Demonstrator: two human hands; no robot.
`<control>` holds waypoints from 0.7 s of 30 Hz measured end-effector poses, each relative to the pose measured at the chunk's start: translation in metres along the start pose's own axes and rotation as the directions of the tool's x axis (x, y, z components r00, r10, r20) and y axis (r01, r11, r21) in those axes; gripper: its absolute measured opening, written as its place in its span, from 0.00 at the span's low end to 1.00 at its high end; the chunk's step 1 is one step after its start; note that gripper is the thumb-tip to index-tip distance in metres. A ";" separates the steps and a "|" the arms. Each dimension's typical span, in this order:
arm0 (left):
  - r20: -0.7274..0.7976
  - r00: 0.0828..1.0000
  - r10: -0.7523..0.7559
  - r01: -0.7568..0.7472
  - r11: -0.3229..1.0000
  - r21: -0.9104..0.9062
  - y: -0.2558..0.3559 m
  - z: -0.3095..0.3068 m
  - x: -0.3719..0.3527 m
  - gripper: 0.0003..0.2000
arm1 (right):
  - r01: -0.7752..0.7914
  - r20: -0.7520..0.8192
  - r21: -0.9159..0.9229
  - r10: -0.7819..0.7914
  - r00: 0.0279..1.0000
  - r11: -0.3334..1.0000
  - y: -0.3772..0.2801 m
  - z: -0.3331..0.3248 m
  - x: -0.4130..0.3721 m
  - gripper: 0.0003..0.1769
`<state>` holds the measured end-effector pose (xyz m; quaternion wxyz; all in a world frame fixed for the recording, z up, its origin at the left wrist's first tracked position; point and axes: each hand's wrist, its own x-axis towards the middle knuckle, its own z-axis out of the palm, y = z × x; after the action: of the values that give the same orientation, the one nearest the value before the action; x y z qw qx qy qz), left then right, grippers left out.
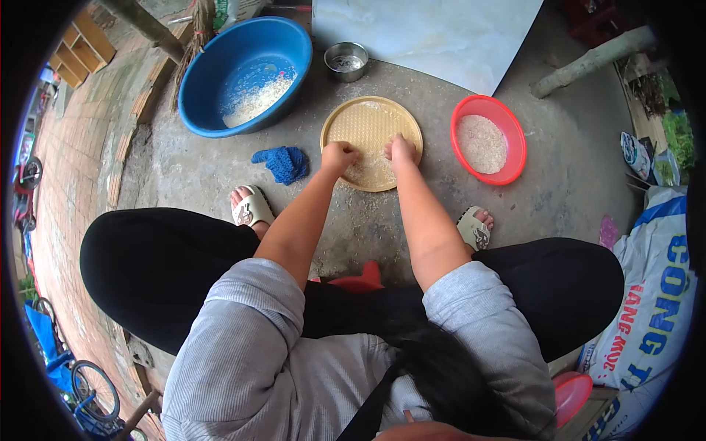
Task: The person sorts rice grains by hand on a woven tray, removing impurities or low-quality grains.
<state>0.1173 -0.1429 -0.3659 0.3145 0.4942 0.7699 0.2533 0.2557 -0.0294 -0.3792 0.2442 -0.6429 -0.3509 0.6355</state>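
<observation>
Left grip (340,156) and right grip (401,150) curled, closure unclear; best worked low so grains (368,175) beneath stay within tray (365,121).

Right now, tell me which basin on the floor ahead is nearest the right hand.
The red basin, right of the tan tray; the larger blue basin stands on the tray's other side, nearer the left hand.

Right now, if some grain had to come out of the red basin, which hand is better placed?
Probably the right hand: it is at the right side of the round tray, towards the red basin. The left hand is at the other side, nearer the blue cloth.
</observation>
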 end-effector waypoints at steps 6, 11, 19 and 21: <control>0.353 0.923 0.149 0.139 0.729 -0.670 0.045 -0.036 0.035 0.12 | -0.401 0.342 0.458 0.259 0.903 0.793 -0.004 0.017 -0.021 0.21; -0.108 0.970 0.218 -0.211 0.974 0.078 0.052 -0.031 0.027 0.27 | -0.368 0.359 0.440 0.215 0.908 0.819 -0.002 0.006 0.006 0.15; 0.017 0.902 0.431 -0.406 0.835 0.370 0.031 0.060 -0.030 0.25 | -0.156 -0.017 0.711 0.239 0.971 0.686 0.000 -0.030 0.019 0.18; 0.090 0.906 0.414 -0.421 0.854 0.305 0.017 0.068 -0.017 0.19 | -0.127 -0.064 0.651 0.221 0.973 0.749 -0.001 -0.032 0.010 0.19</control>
<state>0.1826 -0.1467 -0.3957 0.1765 0.6959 0.6717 0.1829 0.2862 -0.0169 -0.3822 0.4124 -0.5923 -0.0333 0.6914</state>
